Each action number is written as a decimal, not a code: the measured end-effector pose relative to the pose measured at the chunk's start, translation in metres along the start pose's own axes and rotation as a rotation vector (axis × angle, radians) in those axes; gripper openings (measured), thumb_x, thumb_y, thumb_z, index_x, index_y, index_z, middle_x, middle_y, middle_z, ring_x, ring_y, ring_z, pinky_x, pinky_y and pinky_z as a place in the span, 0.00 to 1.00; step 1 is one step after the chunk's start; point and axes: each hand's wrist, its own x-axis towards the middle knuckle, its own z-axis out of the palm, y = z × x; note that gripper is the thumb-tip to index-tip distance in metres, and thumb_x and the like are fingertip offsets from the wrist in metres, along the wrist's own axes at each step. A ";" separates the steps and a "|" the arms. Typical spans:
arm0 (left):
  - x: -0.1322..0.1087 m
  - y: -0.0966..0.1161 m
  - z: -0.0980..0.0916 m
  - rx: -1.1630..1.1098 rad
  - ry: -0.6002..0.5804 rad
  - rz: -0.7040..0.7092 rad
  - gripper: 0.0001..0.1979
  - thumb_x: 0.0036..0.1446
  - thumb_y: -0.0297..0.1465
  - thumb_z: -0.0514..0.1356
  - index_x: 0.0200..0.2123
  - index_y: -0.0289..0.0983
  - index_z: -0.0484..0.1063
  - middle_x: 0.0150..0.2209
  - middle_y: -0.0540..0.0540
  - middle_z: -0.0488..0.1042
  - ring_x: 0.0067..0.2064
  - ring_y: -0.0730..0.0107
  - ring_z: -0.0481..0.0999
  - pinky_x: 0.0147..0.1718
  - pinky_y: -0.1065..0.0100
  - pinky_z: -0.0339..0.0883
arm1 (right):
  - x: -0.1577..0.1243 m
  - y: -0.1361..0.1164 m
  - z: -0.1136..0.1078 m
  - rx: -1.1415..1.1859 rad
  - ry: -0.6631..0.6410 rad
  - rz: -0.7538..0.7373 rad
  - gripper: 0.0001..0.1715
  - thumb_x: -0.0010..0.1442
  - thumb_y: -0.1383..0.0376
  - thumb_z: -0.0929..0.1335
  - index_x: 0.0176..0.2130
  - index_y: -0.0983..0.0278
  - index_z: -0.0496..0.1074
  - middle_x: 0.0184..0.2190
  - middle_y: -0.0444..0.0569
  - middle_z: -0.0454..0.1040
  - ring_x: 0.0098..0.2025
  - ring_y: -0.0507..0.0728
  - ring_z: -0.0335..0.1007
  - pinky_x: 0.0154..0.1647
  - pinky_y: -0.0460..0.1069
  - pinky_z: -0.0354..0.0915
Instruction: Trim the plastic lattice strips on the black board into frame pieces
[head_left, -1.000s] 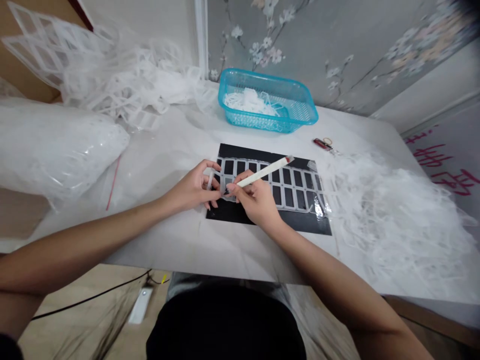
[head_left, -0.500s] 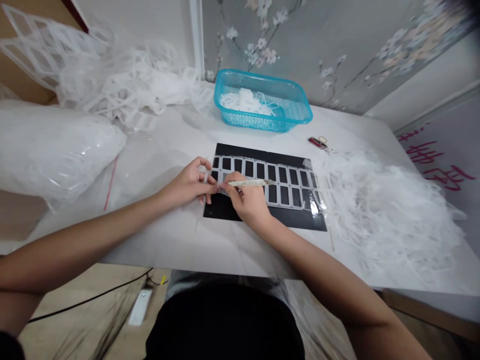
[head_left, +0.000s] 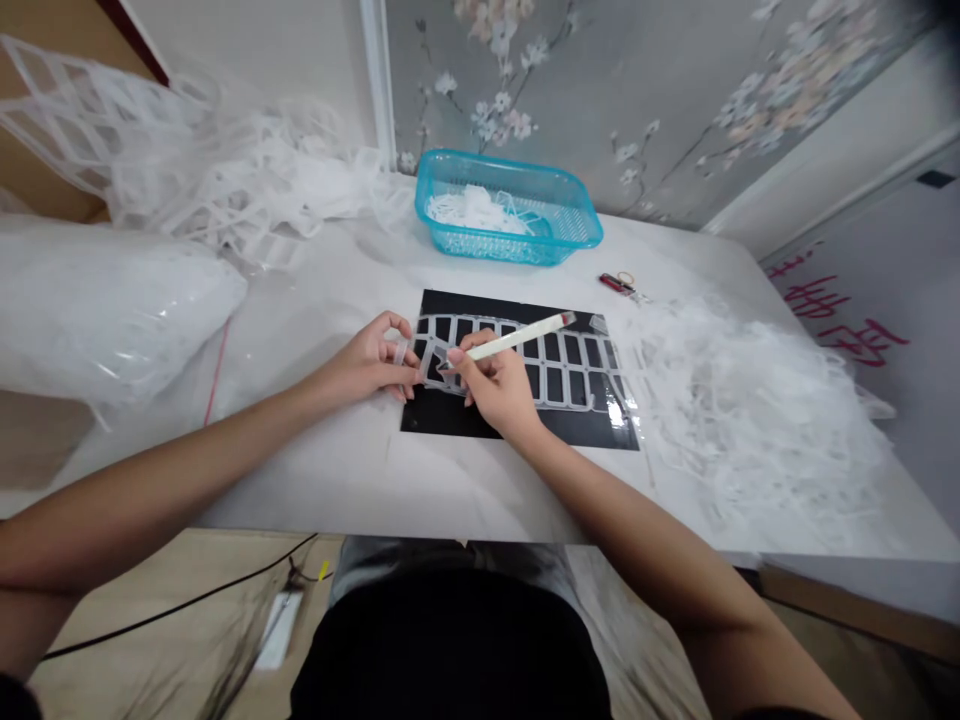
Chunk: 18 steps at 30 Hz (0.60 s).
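A translucent white plastic sheet of linked rectangular frames [head_left: 576, 385] lies across a black mat [head_left: 465, 420]. At its left end, my left hand [head_left: 379, 360] has its thumb and fingers closed on the edge of the sheet. My right hand [head_left: 501, 390] rests over the left half of the sheet and grips a slim, pale pen-shaped tool [head_left: 521, 335]. The tool's dark reddish rear end points up to the right. Its working tip is near the left fingertips, too small to make out.
Behind the mat stands a blue plastic basket [head_left: 510, 250] holding white frame pieces. A heap of white plastic netting [head_left: 765, 420] lies right, another [head_left: 262, 180] back left, beside a filled clear bag [head_left: 112, 310]. A small red tool with a ring [head_left: 616, 284] lies behind the mat.
The pen-shaped tool has tilted, its rear end swinging higher and to the right. My right hand has turned slightly. My left hand stays at the sheet's left end, and the whole view has shifted a little.
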 end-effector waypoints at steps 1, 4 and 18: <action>0.001 -0.001 -0.001 0.008 -0.010 0.003 0.28 0.45 0.29 0.70 0.42 0.42 0.54 0.30 0.55 0.74 0.23 0.70 0.78 0.22 0.73 0.72 | 0.000 -0.001 0.000 0.085 -0.004 0.041 0.18 0.61 0.48 0.68 0.38 0.59 0.65 0.21 0.39 0.68 0.21 0.50 0.65 0.20 0.45 0.62; 0.001 -0.002 -0.002 0.013 -0.029 0.024 0.27 0.47 0.31 0.69 0.42 0.43 0.53 0.30 0.55 0.75 0.23 0.71 0.77 0.22 0.73 0.72 | 0.002 -0.004 0.000 0.202 -0.038 0.128 0.20 0.58 0.48 0.70 0.37 0.61 0.66 0.22 0.42 0.71 0.23 0.51 0.68 0.19 0.45 0.65; 0.000 -0.001 -0.002 0.034 -0.031 0.026 0.26 0.47 0.30 0.69 0.41 0.43 0.54 0.31 0.56 0.73 0.22 0.73 0.76 0.19 0.74 0.71 | 0.007 -0.005 -0.005 0.241 -0.058 0.172 0.19 0.58 0.51 0.71 0.32 0.60 0.63 0.19 0.39 0.67 0.19 0.47 0.61 0.16 0.44 0.57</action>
